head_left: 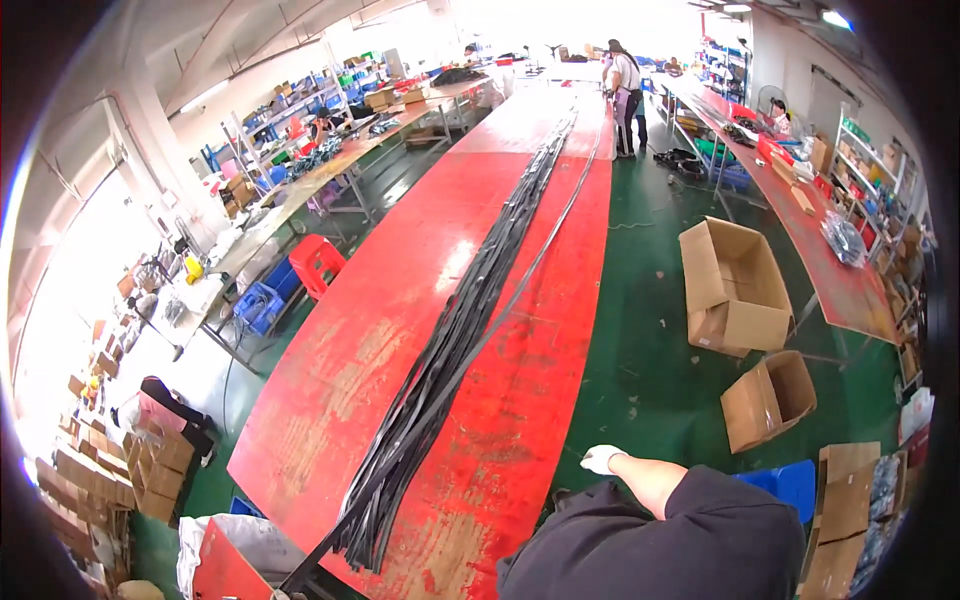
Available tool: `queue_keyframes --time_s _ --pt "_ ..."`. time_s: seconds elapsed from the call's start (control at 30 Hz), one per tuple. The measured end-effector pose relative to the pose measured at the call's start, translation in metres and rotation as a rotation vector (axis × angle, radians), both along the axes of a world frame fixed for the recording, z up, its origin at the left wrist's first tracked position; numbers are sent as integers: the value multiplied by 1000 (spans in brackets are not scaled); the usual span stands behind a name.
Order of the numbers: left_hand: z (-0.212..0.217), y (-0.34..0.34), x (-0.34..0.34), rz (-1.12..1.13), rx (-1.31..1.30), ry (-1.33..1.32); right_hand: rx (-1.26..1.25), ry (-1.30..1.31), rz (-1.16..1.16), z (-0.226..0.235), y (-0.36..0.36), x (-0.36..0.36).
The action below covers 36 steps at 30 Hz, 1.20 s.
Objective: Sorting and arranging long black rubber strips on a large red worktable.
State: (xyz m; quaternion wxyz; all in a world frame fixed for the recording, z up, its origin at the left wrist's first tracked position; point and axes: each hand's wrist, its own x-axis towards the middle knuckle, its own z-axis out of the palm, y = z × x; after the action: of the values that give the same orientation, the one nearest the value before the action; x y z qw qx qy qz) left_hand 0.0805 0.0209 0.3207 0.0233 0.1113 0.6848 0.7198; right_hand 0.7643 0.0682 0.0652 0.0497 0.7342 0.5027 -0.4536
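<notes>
the strips [480, 290] are being carried by the long red table [370, 360], and by the look of it a laying-out or gathering step is being worked on, with the pile being left untouched at this moment. the right hand [602, 459], white-gloved, is being held off the table, just beyond its right edge towards the near end, over the green floor [630, 390]. its fingers are seemingly being kept curled; whether anything is being held in the grip cannot be told. the left hand is not being shown, so its grip cannot be told either.

for the next move, a reach across the right edge is probably being called for, with the grip being opened enough for a strip to be taken and kept flat.

the long axis of the pile is being run lengthwise, on a slight slant: the near ends are being spread close to the near edge, towards the left corner, while the far part is being pointed to the far end, closer to the right edge. a loose strip [315, 557] is being laid across the pile; it is being carried out over the near edge, and its far part is being kept apart, right of the pile.
</notes>
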Motion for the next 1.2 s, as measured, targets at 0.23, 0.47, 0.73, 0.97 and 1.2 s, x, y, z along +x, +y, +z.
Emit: queue_keyframes --time_s 0.23,0.47,0.73,0.97,1.2 --pt "22 8 20 -2 -55 46 6 -51 5 -25 -18 16" --pt "-13 4 -14 -9 -109 44 -34 -57 -14 -18 -29 13" --pt "-5 22 -12 -41 -140 81 24 -19 -53 -12 -25 5" --pt "26 41 -15 -37 39 12 12 -32 -35 -15 -24 7" --pt "25 46 -46 -63 -48 143 -1 -26 -64 -21 -26 4"
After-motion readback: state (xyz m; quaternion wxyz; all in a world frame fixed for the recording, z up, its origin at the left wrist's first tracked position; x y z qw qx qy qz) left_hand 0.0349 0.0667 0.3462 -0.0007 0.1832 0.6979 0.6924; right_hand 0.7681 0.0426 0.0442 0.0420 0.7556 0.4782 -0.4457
